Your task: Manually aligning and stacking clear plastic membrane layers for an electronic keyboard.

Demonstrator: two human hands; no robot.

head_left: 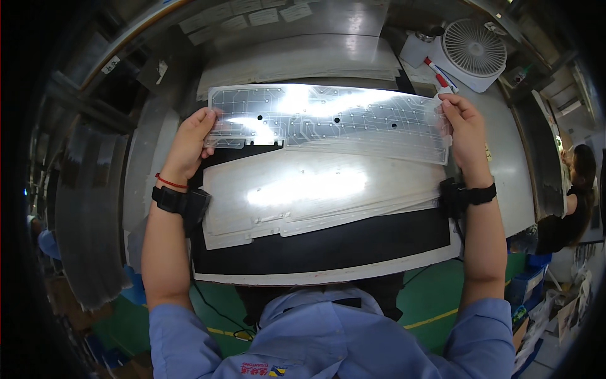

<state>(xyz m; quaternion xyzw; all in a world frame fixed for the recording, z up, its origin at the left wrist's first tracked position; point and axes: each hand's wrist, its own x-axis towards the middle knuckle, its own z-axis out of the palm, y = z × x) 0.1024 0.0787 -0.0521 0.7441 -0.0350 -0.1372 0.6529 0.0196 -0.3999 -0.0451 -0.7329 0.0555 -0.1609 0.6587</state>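
Observation:
Between my two hands hangs a clear plastic circuit sheet (360,129), printed with fine silvery traces and dots and pierced by a few round holes. My left hand (197,138) pinches its left end, and my right hand (464,129) pinches the upper right corner. Strong glare covers parts of the sheet. Below it, a fanned stack of similar pale sheets (233,211) lies on a black mat (379,237). The held sheet overlaps the stack's far edge, and I cannot tell whether it touches.
Behind the held sheet lies another pile of flat sheets (353,50). A white fan (476,50) stands at the far right, near red and blue markers (440,76). Stacked sheets (91,215) stand at the left. Another person (577,196) is at the right edge.

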